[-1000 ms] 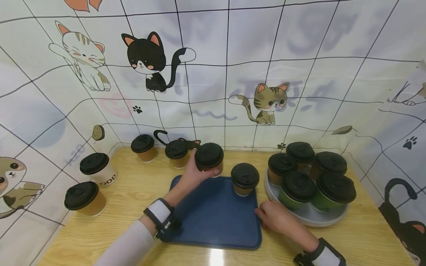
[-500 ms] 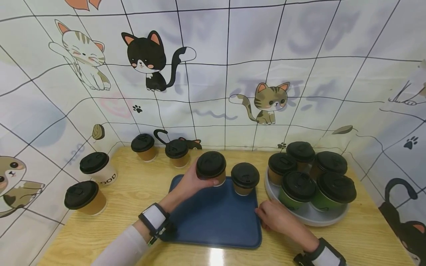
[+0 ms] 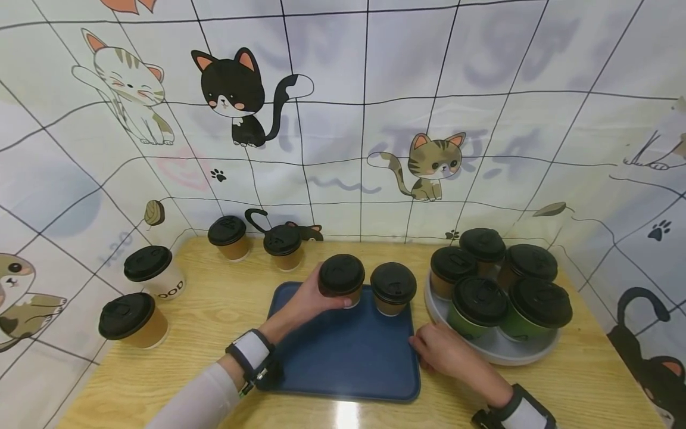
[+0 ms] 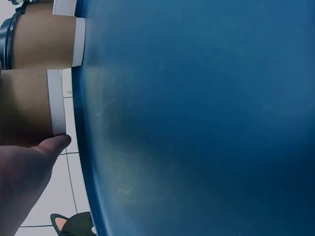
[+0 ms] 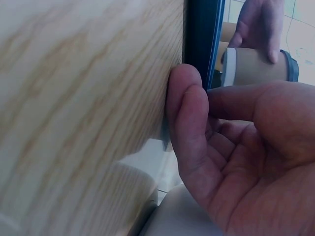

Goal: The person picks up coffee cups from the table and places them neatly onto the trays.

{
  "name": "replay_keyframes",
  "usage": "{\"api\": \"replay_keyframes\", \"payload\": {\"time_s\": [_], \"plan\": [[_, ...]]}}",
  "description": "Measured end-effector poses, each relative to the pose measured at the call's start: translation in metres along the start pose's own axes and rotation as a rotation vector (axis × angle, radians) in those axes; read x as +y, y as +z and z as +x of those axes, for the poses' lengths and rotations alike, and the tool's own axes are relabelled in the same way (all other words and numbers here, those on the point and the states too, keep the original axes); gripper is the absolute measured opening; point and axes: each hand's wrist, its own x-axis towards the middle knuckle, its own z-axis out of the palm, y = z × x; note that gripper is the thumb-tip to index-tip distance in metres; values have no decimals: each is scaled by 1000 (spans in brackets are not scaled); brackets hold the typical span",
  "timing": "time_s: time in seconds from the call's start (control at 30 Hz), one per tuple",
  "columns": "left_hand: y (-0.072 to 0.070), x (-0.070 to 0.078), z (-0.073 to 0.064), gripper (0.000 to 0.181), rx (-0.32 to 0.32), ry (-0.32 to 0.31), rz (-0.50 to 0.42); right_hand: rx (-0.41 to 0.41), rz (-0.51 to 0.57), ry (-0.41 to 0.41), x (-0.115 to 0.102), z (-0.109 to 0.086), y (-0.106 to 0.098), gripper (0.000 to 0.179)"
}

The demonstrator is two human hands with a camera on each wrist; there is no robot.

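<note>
My left hand [image 3: 306, 302] grips a brown paper coffee cup with a black lid [image 3: 341, 277], fingers round its side. The cup is upright over the back of the dark blue tray [image 3: 348, 357]. Just right of it, a second lidded brown cup [image 3: 393, 291] stands in the tray's back right corner. In the left wrist view the thumb lies along the held cup's [image 4: 27, 105] white base. At the tray's right side my right hand [image 3: 440, 350] pinches the edge; in the right wrist view, curled fingers [image 5: 189, 110] and thumb meet at the tray rim [image 5: 204, 39].
A round grey dish [image 3: 527, 353] on the right holds several lidded cups, brown ones behind and green ones [image 3: 536, 307] in front. Several more lidded cups, among them a white one [image 3: 155, 271], stand on the wooden table [image 3: 214, 310] at the left and back. A cat-patterned wall covering [image 3: 337, 119] rises behind.
My left hand has brought the cup down and toward me, from the tray's back edge to beside the second cup. My right hand stays at the tray's edge.
</note>
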Motion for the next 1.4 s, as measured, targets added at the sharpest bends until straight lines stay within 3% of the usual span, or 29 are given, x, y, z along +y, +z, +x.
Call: {"api": "replay_keyframes", "payload": {"time_s": [0.23, 1.0, 1.2, 1.4], "plan": [[3, -7, 1, 89, -18, -19, -2, -4, 0, 0, -1, 1, 0, 40], [7, -15, 3, 86, -69, 30, 34, -18, 21, 27, -2, 1, -2, 40], [3, -12, -3, 91, -104, -35, -2, -25, 37, 30, 1, 2, -1, 40], [-14, -3, -18, 103, -144, -74, -7, -26, 32, 19, 1, 2, -1, 40]]}}
